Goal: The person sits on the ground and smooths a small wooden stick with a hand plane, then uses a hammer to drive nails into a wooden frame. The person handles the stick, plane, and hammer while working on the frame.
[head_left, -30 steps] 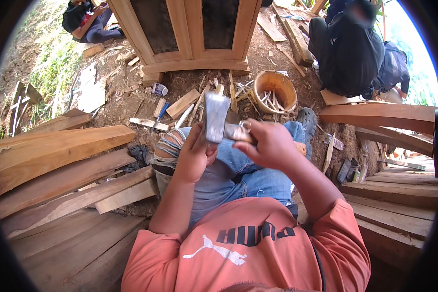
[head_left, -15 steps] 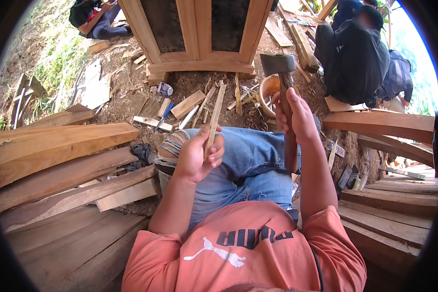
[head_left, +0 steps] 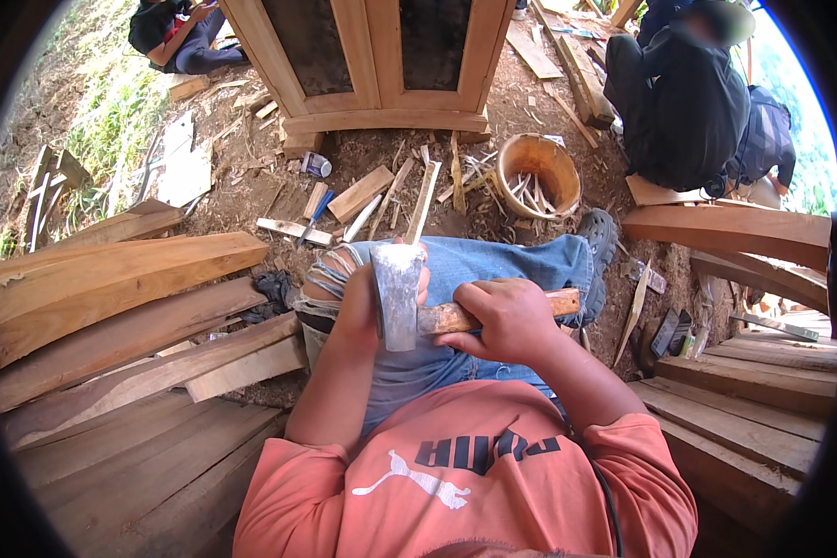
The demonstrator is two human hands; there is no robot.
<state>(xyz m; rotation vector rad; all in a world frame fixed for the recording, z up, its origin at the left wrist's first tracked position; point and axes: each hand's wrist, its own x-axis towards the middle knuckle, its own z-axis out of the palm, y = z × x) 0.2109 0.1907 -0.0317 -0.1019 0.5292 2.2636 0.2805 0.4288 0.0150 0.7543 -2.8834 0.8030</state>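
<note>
My right hand [head_left: 510, 318] is wrapped round the wooden handle of a hatchet [head_left: 397, 298], held sideways over my lap. Its worn metal head points left and covers part of my left hand [head_left: 356, 302]. That hand is closed round the lower end of a thin wooden stick [head_left: 425, 205], whose upper part rises past the hatchet head toward the far side. Whether the metal touches the stick is hidden from here. Below both hands are my legs in torn blue jeans [head_left: 474, 260].
Beyond my knees stand a bucket of wood strips [head_left: 539, 177] and a wooden frame with dark panels [head_left: 381, 121]. A blue-handled tool [head_left: 316, 216] lies among offcuts. Planks [head_left: 121, 279] are stacked left, more boards [head_left: 744, 391] right. Two seated people [head_left: 684, 112] are farther off.
The hatchet has swung from upright on the right to lying sideways, its head now at my left hand. My right hand moved left and nearer. The bucket and a shoe came into fuller view.
</note>
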